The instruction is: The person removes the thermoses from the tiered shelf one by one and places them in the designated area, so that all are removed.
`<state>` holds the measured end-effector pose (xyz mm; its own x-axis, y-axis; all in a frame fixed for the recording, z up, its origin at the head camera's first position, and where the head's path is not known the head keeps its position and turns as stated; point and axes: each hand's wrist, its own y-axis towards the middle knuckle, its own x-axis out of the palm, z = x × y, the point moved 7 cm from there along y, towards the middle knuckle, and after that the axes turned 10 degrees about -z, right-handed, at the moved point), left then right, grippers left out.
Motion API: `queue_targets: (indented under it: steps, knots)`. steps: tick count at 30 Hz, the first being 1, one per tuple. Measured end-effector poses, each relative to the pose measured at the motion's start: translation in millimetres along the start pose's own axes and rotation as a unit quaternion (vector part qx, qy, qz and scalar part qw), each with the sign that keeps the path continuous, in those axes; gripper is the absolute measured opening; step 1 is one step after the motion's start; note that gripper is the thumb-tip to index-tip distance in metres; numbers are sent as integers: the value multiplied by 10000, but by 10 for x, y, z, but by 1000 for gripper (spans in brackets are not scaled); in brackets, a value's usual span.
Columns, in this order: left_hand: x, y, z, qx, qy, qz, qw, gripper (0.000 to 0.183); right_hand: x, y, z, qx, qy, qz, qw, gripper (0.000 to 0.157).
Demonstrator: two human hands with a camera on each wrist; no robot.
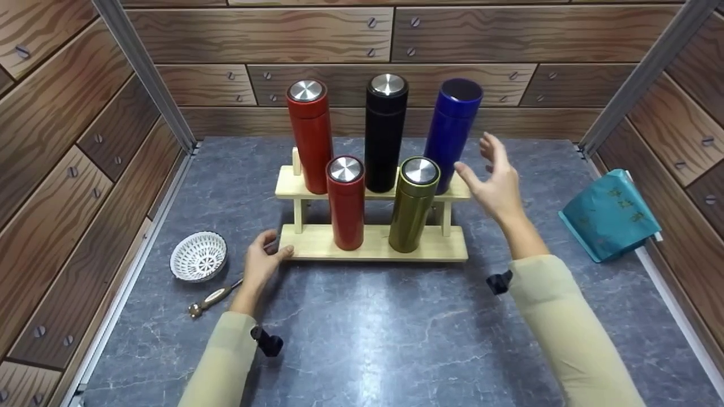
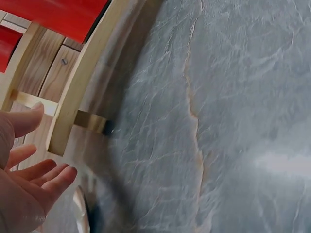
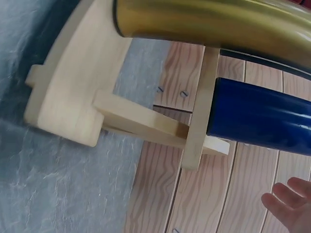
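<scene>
My left hand (image 1: 263, 263) was loosely wide at the rack (image 1: 376, 240); my right hand (image 1: 499, 185), also wide, was near the blue flask (image 1: 452, 127).

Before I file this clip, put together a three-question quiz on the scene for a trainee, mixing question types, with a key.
1. Count: how many bottles stand on the upper shelf of the wooden rack?

2. True or false: the right hand, beside the blue bottle, grips nothing.

3. Multiple choice: in the head view, which is to the right of the rack?
A) patterned bowl
B) teal bag
C) brown-handled tool

Key:
1. Three; two more stand on the lower shelf.
2. True; its fingers enclose nothing.
3. B.
</scene>
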<state>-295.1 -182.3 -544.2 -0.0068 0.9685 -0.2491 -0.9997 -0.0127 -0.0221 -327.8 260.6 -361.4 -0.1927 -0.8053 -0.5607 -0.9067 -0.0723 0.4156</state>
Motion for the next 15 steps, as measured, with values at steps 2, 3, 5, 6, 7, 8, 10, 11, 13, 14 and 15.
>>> queue_targets:
  steps: [2,3,5,6,7,8,10,11,13,14,15]
  knots:
    - [16,7,-33,-6,-128,81,9999,53,22,42,2,71,-17,-18,10000,83]
    - [24,9,-45,8,-174,129,9998,54,35,60,0,87,-71,-28,9999,85]
    - [46,13,-68,22,-278,193,9994,54,59,93,-10,81,-250,-22,9997,89]
    - [58,13,-78,23,-320,223,9992,54,73,110,-13,67,-310,-11,9995,91]
    - [68,12,-90,20,-351,261,9990,54,84,123,-18,70,-327,-1,9994,93]
    - [80,8,-105,-24,-418,284,9987,53,100,139,-13,89,-300,2,9995,94]
    - [103,-2,-142,-152,-619,307,9975,51,127,174,1,152,-170,23,9997,96]
    - [110,-6,-162,-225,-754,335,9963,50,142,190,8,186,-74,29,9998,97]
    - [120,-17,-198,-350,-1111,375,9925,49,174,221,25,280,139,18,9995,99]
    - [126,-22,-214,-406,-1297,375,9900,49,190,232,30,310,208,19,9993,100]
    - [132,-26,-225,-433,-1465,365,9876,50,205,241,29,334,255,28,9991,100]
